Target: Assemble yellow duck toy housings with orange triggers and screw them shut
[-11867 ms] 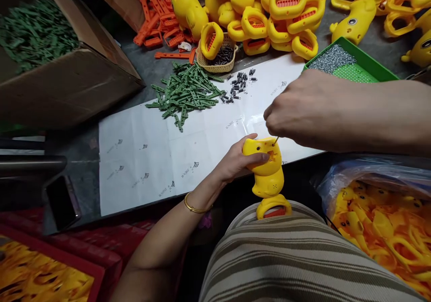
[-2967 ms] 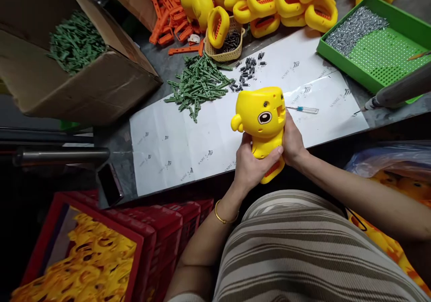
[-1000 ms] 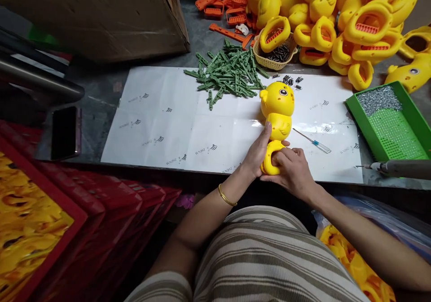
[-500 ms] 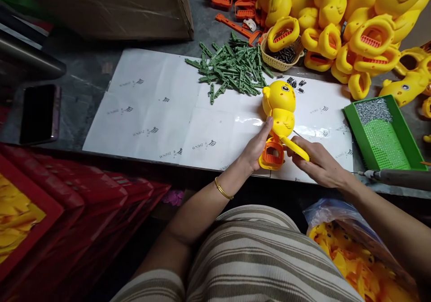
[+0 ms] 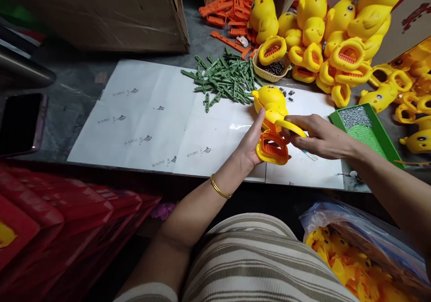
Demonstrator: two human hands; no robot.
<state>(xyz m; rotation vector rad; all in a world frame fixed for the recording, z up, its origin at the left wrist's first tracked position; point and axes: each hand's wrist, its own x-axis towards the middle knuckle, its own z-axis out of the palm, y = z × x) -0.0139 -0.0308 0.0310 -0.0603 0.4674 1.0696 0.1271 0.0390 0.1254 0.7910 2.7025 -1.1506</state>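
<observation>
My left hand is closed around the side of a yellow plastic duck toy, thumb up along its body. At the toy's lower end, facing me, sits an orange slotted piece inside a yellow ring. My right hand grips a yellow loop handle that angles out from the duck's body; some of its fingers are hidden. Beneath that hand, a thin pale tool shows in part, its kind unclear. Beyond the duck lie small black springs on the white sheet.
Green plastic strips are heaped behind, beside a basket of black springs. Orange parts and several yellow ducks fill the back. A green tray holds small metal pieces. A cardboard box and phone are left.
The view has shifted, bringing more of the back right into sight. The duck has tilted in my hands, so the orange piece faces up more. Both hands keep their hold.
</observation>
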